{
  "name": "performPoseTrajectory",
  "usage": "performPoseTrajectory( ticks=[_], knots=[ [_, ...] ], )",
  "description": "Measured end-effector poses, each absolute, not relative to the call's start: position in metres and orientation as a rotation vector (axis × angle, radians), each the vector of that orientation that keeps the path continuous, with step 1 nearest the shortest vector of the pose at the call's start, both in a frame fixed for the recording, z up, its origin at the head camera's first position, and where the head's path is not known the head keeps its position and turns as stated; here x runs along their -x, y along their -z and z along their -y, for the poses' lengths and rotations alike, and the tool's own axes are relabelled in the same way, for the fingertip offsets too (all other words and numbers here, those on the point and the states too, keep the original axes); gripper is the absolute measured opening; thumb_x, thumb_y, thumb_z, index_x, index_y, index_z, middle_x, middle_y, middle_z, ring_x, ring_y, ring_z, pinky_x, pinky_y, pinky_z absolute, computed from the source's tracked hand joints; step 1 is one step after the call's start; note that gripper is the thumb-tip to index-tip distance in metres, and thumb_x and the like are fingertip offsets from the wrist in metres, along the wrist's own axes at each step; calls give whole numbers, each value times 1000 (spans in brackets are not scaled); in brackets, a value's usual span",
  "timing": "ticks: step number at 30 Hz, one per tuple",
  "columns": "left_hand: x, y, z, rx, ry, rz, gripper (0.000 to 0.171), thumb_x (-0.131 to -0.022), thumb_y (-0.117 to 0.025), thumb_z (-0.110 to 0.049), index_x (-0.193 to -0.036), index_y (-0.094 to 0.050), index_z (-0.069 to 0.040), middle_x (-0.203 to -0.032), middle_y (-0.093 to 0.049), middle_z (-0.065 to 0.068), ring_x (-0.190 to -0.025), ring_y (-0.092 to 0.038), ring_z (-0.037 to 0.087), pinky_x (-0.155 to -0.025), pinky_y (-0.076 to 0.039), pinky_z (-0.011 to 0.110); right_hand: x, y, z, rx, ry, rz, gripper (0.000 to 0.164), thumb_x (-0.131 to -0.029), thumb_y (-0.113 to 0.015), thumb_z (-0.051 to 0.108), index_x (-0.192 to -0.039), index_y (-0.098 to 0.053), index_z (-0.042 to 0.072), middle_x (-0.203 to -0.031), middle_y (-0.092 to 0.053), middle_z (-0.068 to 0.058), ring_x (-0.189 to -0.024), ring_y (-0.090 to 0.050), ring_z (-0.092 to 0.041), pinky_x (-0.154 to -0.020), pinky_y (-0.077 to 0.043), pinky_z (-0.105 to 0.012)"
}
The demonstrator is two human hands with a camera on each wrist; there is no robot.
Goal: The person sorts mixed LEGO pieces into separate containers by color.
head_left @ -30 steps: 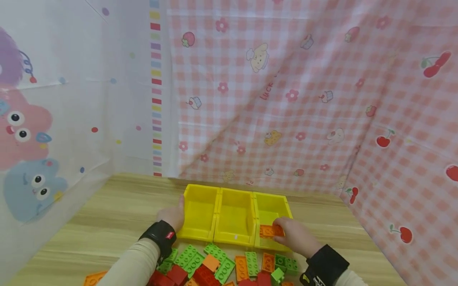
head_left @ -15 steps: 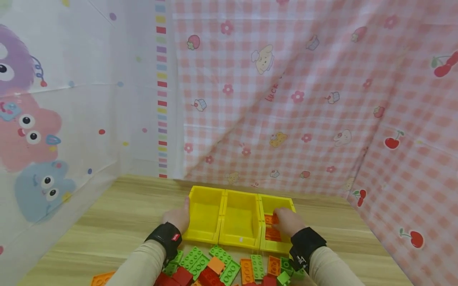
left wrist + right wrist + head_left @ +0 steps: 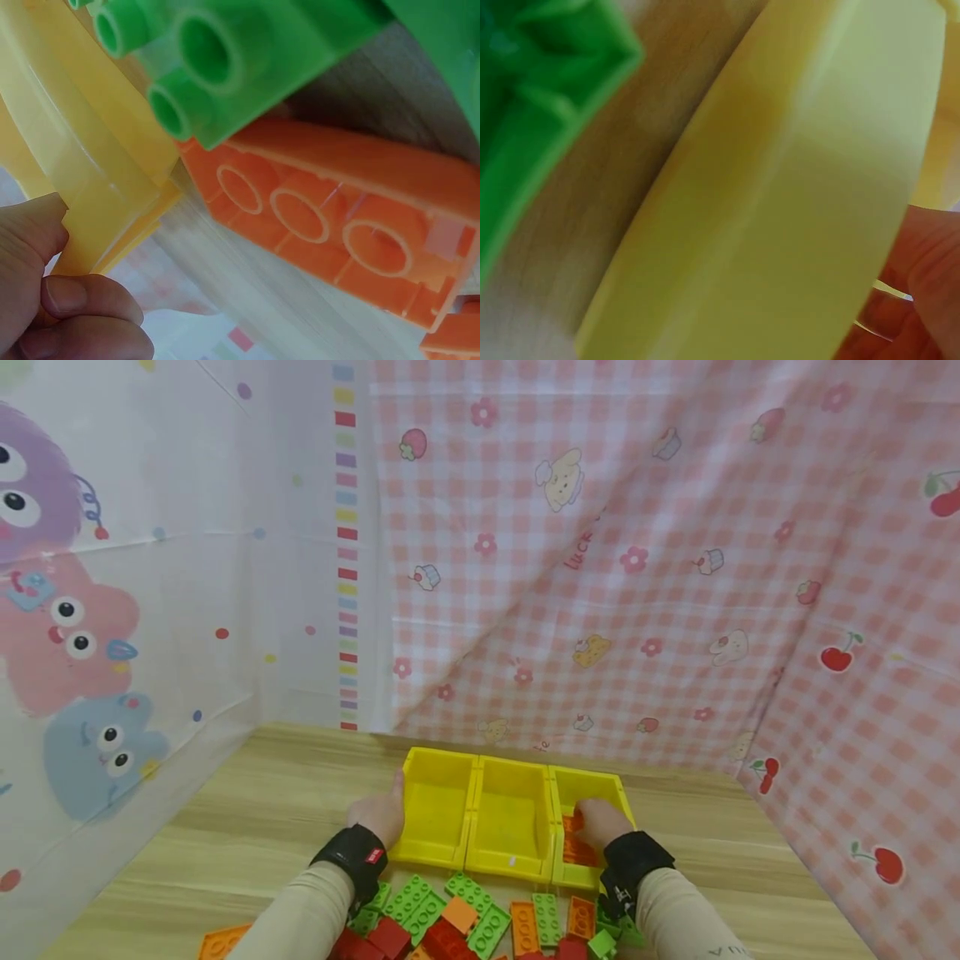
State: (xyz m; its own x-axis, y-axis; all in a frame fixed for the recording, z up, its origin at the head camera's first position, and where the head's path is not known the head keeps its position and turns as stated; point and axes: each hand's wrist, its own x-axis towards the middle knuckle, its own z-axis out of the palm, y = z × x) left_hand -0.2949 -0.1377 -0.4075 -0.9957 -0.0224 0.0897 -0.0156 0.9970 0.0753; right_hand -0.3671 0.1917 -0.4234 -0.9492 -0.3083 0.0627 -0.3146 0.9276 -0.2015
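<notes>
Three yellow bins [image 3: 471,810] stand joined side by side on the table. My left hand [image 3: 378,817] grips the outer wall of the left bin, thumb up along its rim; the left wrist view shows the curled fingers [image 3: 90,300] against the yellow wall [image 3: 97,150]. Inside the right bin, my right hand [image 3: 606,824] holds an orange toy brick [image 3: 572,823] beside other orange bricks [image 3: 579,852] lying there. The bin's front wall [image 3: 780,195] hides most of the right fingers in the right wrist view.
In front of the bins lie loose green [image 3: 468,889], red [image 3: 446,941] and orange bricks [image 3: 525,928]. One orange brick [image 3: 315,217] lies hollow side up near the left wrist. Patterned cloth [image 3: 600,568] hangs behind and on both sides.
My right hand has carried the orange brick from the front of the right bin deeper into it, beside the other orange bricks. The left hand keeps its grip; the head view has shifted slightly.
</notes>
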Motion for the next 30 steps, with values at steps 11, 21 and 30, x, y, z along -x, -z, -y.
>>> performPoseTrajectory(
  ticks=[11, 21, 30],
  knots=[
    [293, 406, 137, -26, 100, 3044, 52, -97, -42, -7, -146, -27, -6, -53, -46, 5, -48, -47, 20, -52, -43, 37, 371, 431, -193, -483, -413, 3082, 24, -79, -71, 5, -100, -63, -5, -91, -63, -13, -79, -56, -25, -79, -47, -43],
    [292, 410, 135, -24, 94, 3037, 52, -96, -42, -7, -146, -29, -7, -51, -46, 5, -46, -45, 19, -50, -43, 37, 369, 436, -196, -510, -400, 3046, 12, -80, -68, 3, -90, -63, -1, -81, -61, -8, -71, -52, -22, -73, -47, -40],
    [293, 406, 138, -18, 132, 3043, 52, -97, -43, -10, -146, -27, -5, -55, -48, 8, -50, -49, 22, -51, -44, 40, 349, 423, -194, -607, -410, 3042, 11, -81, -64, 0, -92, -65, -1, -85, -62, -10, -75, -55, -24, -76, -47, -42]
  ],
)
